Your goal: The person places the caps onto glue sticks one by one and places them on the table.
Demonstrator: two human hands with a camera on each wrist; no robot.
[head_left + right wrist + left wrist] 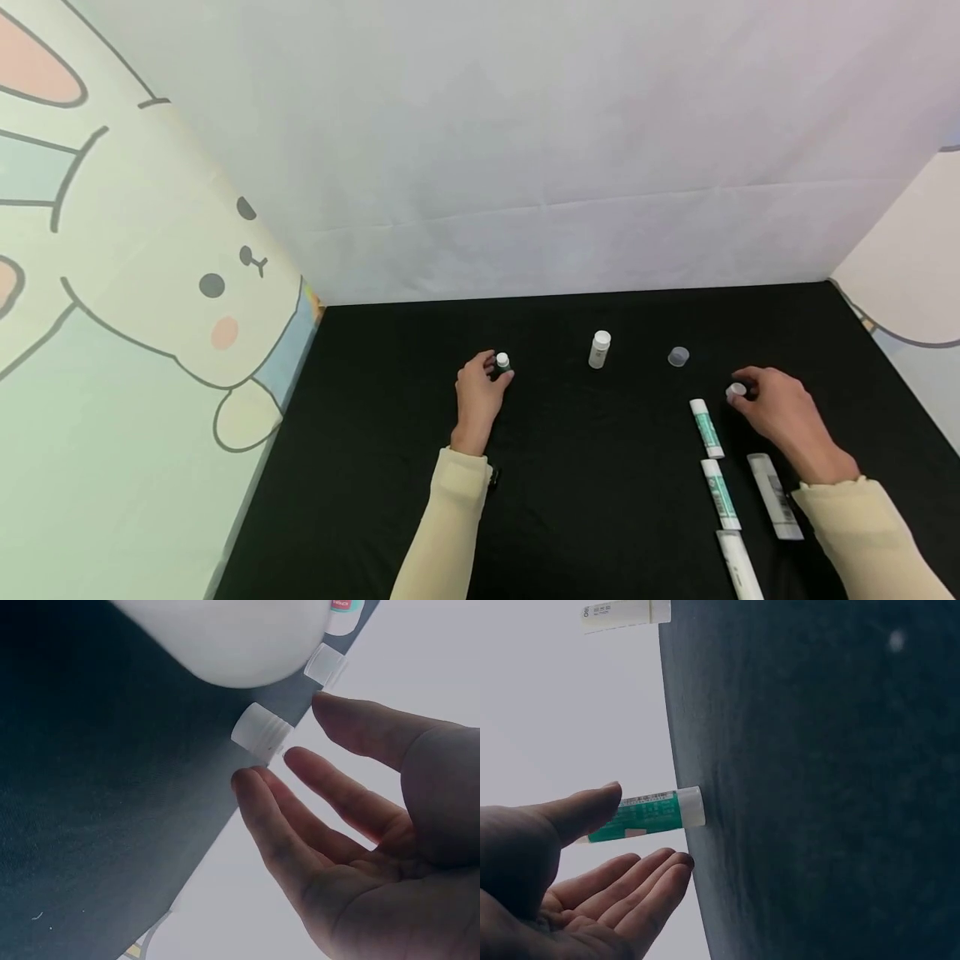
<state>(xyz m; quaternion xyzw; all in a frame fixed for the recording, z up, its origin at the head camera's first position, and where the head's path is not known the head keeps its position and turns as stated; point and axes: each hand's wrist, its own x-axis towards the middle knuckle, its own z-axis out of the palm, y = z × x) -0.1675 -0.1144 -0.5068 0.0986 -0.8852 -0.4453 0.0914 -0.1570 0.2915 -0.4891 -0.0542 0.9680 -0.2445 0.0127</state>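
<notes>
My left hand (478, 393) is around a small glue stick (503, 362) with a green label, standing on the black table. In the left wrist view the thumb overlaps the glue stick (649, 815), and the fingers (641, 896) extend loosely beside it, apart from the thumb. At the right, my right hand (783, 408) reaches to a small white cap (736, 390). Its thumb and fingers are spread in the right wrist view, with the white cap (261, 733) just beyond the fingertips.
Farther back stand a white glue stick (599, 350) and a translucent cap (678, 357). Two green-and-white glue sticks (707, 428) (721, 495) and a white tube (739, 567) lie in a column at the right. Beside them lies a translucent tube (775, 497). A pale curtain (540, 150) hangs behind the table.
</notes>
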